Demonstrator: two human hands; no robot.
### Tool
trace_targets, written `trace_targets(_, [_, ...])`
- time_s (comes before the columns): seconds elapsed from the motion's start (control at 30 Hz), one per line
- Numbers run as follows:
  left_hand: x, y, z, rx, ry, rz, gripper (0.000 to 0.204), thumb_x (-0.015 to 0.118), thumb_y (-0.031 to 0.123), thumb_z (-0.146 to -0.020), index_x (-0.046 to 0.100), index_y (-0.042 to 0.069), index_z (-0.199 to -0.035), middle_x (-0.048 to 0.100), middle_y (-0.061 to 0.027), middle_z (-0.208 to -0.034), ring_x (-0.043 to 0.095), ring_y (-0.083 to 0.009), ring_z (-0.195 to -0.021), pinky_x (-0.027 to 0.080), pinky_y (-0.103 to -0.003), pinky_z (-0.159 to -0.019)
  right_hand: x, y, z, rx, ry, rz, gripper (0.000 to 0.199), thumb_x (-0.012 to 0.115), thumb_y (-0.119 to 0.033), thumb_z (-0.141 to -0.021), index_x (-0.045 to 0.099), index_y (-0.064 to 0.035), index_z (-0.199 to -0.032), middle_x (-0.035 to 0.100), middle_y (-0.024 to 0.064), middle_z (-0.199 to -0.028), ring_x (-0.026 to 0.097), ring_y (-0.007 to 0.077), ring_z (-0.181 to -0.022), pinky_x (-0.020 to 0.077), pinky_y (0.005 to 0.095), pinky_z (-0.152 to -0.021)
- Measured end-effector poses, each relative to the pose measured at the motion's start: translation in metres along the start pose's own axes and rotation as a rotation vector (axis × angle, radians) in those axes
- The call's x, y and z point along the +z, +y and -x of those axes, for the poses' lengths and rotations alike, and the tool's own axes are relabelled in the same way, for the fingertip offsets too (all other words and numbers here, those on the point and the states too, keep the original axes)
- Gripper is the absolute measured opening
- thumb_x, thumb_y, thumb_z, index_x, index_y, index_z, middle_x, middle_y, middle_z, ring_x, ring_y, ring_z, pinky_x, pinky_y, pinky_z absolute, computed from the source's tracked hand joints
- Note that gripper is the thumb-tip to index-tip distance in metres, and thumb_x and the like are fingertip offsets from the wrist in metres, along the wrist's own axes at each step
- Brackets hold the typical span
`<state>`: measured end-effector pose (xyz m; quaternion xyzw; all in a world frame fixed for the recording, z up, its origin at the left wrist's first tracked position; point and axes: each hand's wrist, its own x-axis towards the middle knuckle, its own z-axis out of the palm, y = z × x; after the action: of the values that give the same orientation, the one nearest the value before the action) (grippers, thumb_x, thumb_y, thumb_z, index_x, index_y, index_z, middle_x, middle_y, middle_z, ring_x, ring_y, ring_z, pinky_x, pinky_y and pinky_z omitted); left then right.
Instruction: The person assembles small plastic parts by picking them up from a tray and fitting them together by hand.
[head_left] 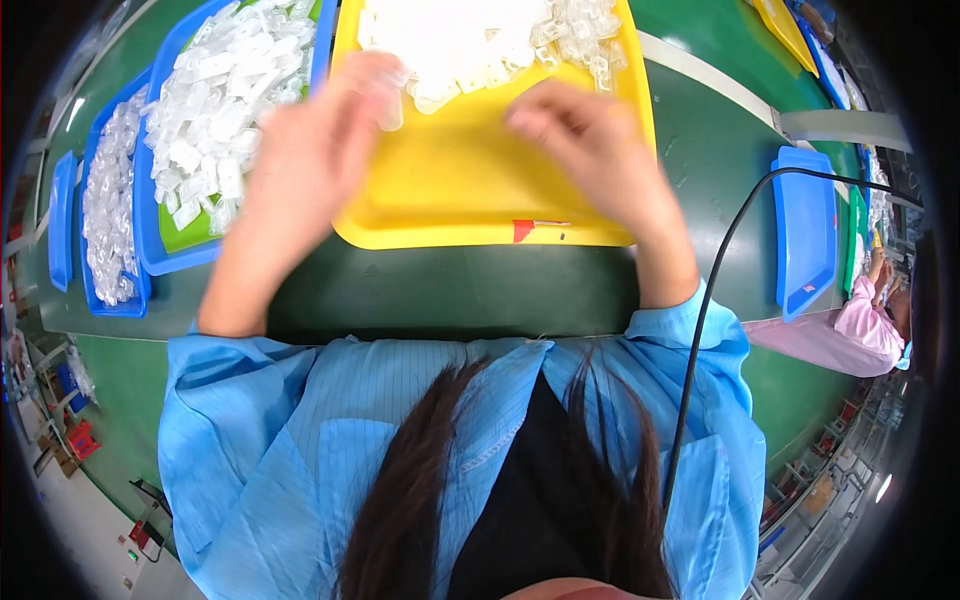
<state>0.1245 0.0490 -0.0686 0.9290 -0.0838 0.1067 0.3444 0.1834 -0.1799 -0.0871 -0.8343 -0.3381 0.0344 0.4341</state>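
A yellow tray lies in front of me, with a heap of white and translucent plastic pieces along its far side. Over its left edge, my left hand is closed, pinching a clear plastic piece at the fingertips. My right hand hovers over the right part of the tray, its fingers curled in toward the thumb. Motion blurs both hands. Whatever the right fingers hold, if anything, is hidden.
Left of the yellow tray, a blue tray with a green bottom bears a heap of translucent pieces. Beyond it stands a narrower blue tray of clear pieces. A blue tray and a black cable are right. A pink-sleeved person works far right.
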Motion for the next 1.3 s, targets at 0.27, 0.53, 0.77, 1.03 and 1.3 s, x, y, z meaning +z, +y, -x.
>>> trace_targets(0.27, [-0.087,-0.049,-0.017,-0.268,0.396,-0.658,0.029,0.053,0.029,-0.089,0.055,0.014,-0.115,0.054,-0.0064,-0.062,0.052,-0.0139,-0.056,0.04,-0.027,-0.054,-0.026,0.007,-0.013,0.287,0.034,0.406,0.027,0.071,-0.024,-0.071,0.062,-0.0001,-0.079,0.06,0.0125,-0.065,0.061,0.0231,-0.062,0.0487,0.0292,-0.059])
trace_targets(0.53, [0.017,-0.006,-0.012,0.235,0.023,-0.289,0.013,0.058,0.005,-0.079,0.06,0.005,-0.092,0.059,-0.0111,-0.085,0.059,-0.0312,-0.078,0.049,-0.035,-0.068,-0.019,0.012,-0.022,0.321,-0.114,0.49,0.023,0.07,-0.02,-0.072,0.062,0.0005,-0.08,0.059,0.0094,-0.067,0.057,0.0163,-0.06,0.0465,0.0255,-0.058])
trace_targets(0.77, [0.035,-0.01,-0.041,0.271,0.054,-0.439,0.013,0.06,0.011,-0.076,0.058,0.006,-0.088,0.056,-0.01,-0.088,0.057,-0.0311,-0.078,0.047,-0.039,-0.066,-0.008,-0.005,-0.008,0.193,0.05,0.311,0.017,0.063,-0.008,-0.075,0.062,0.0023,-0.088,0.062,0.0121,-0.071,0.061,0.0166,-0.063,0.0494,0.0243,-0.064])
trace_targets(1.03, [0.039,0.021,-0.029,0.017,0.085,0.275,0.012,0.06,0.007,-0.079,0.056,0.003,-0.089,0.059,-0.0102,-0.077,0.061,-0.0194,-0.071,0.049,-0.03,-0.06,-0.005,-0.017,-0.005,0.286,0.105,-0.636,0.015,0.063,-0.003,-0.079,0.061,0.0033,-0.093,0.064,0.0054,-0.075,0.06,0.0101,-0.068,0.0495,0.0228,-0.062])
trace_targets(1.3, [0.048,0.016,-0.024,-0.175,-0.131,0.922,0.031,0.055,0.007,-0.086,0.053,0.0,-0.116,0.063,-0.0065,-0.095,0.061,-0.0126,-0.08,0.051,-0.025,-0.067,0.004,-0.013,-0.014,0.333,0.172,-0.659,0.012,0.064,-0.003,-0.08,0.061,0.004,-0.089,0.064,0.0069,-0.081,0.06,0.0107,-0.071,0.0486,0.02,-0.065])
